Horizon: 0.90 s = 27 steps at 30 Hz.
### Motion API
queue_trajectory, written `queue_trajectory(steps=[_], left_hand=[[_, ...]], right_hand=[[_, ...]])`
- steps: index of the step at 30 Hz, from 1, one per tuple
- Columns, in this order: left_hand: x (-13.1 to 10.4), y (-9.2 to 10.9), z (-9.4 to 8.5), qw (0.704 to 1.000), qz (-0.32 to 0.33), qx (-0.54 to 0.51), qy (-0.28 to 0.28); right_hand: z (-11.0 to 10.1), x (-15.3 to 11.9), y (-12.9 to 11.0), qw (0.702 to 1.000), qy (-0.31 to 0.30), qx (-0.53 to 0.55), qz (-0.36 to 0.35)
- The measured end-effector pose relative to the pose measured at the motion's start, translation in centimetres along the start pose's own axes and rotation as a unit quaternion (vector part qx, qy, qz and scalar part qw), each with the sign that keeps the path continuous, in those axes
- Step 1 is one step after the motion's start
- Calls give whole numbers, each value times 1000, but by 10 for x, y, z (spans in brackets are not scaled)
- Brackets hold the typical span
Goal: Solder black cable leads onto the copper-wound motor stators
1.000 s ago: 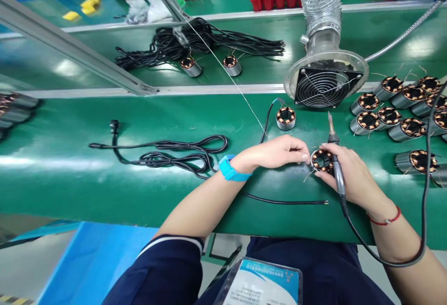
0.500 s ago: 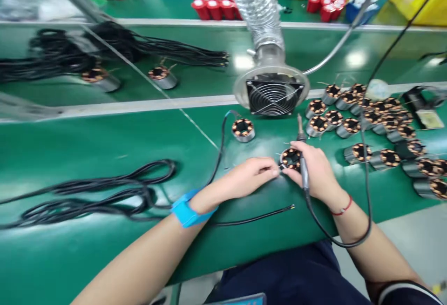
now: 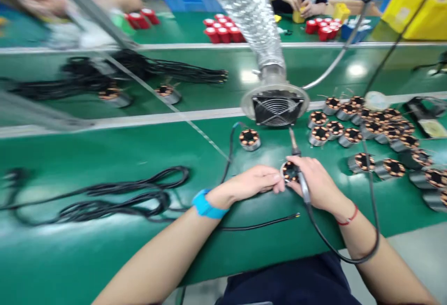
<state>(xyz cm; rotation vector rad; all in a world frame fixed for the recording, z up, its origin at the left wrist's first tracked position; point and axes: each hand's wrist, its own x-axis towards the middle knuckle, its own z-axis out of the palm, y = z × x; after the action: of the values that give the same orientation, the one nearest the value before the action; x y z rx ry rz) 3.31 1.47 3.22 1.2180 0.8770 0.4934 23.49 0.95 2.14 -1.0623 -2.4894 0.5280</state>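
My right hand (image 3: 316, 181) grips a copper-wound stator (image 3: 289, 172) by its side, and a soldering iron (image 3: 303, 187) lies across the same hand with its tip pointing away from me. My left hand (image 3: 256, 182), with a blue wristband, has its fingers drawn together at the stator's left edge; whatever they pinch is too small to make out. Another stator (image 3: 249, 140) stands upright behind my left hand, a black cable (image 3: 228, 156) reaching it. A cable end (image 3: 279, 221) lies on the green bench in front of my hands.
A round fan hood (image 3: 275, 107) on a foil duct stands behind the hands. Many stators (image 3: 352, 136) crowd the right. Coiled black cables (image 3: 115, 202) lie left. The iron's cord loops over my right forearm. Across the bench, people work near red cylinders (image 3: 223, 32).
The view has tilted up, showing more of the people opposite. Both hands remain at the stator, with the iron still across my right hand.
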Motion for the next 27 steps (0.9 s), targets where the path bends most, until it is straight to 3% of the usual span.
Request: queue_trajectory(steps=[4,6,9,11,14,18,21,25,27], left_hand=[[-19,-4,-11,999,20,29,-33],[-21,-3,-14,998,32,43,-12],[-19,-1,-15,992,67,-38,95],[-16,0,-11,966,103,-160,177],[-15,0,2,941,125,-238,205],[-18,-1,21,972,138,-117,148],[-17,-5,31,977,158,-58,131],[-18,-4,35,980,162,10,117],[-24,6,30,962,206,119,135]], right_hand=[[5,-3,10,1000,7,-14,12],[6,-4,14,1000,8,-22,9],[4,-5,17,1000,16,-21,-2],[2,-6,18,999,43,-2,-10],[3,-8,13,992,110,47,-25],[8,-10,2,977,181,97,-55],[13,-12,-3,970,203,119,-58],[17,-16,-4,960,231,156,-7],[16,-18,-5,951,243,188,31]])
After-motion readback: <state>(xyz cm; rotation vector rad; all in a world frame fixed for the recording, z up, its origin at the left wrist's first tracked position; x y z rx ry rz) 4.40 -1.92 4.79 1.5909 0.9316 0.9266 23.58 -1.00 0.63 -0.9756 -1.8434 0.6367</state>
